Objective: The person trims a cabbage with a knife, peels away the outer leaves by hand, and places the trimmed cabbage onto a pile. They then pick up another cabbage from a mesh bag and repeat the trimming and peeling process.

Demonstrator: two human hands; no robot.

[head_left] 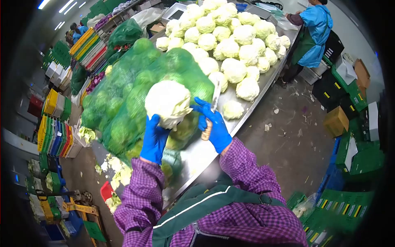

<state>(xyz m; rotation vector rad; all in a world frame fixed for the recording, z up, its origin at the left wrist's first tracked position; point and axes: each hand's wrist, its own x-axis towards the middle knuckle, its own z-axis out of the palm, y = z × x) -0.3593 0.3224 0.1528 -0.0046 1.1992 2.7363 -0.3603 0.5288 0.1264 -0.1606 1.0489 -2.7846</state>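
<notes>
A pale, trimmed cabbage (167,103) is held up by my left hand (154,139), whose blue-gloved fingers cup its underside. My right hand (214,126), also in a blue glove, grips a knife (207,129) by its wooden handle, blade pointing up and away. The right fingertips reach toward the cabbage's right side; whether they touch it I cannot tell. Behind the held cabbage lie green net sacks (119,99) full of green cabbages. Several trimmed cabbages (234,70) are piled on the metal table (201,158) beyond and to the right.
A person (314,37) in a blue apron stands at the table's far right. Cut leaves (119,171) and a red container (106,191) are at the near left. Stacked crates (55,136) stand left; green crates (339,210) and a cardboard box (336,121) stand right.
</notes>
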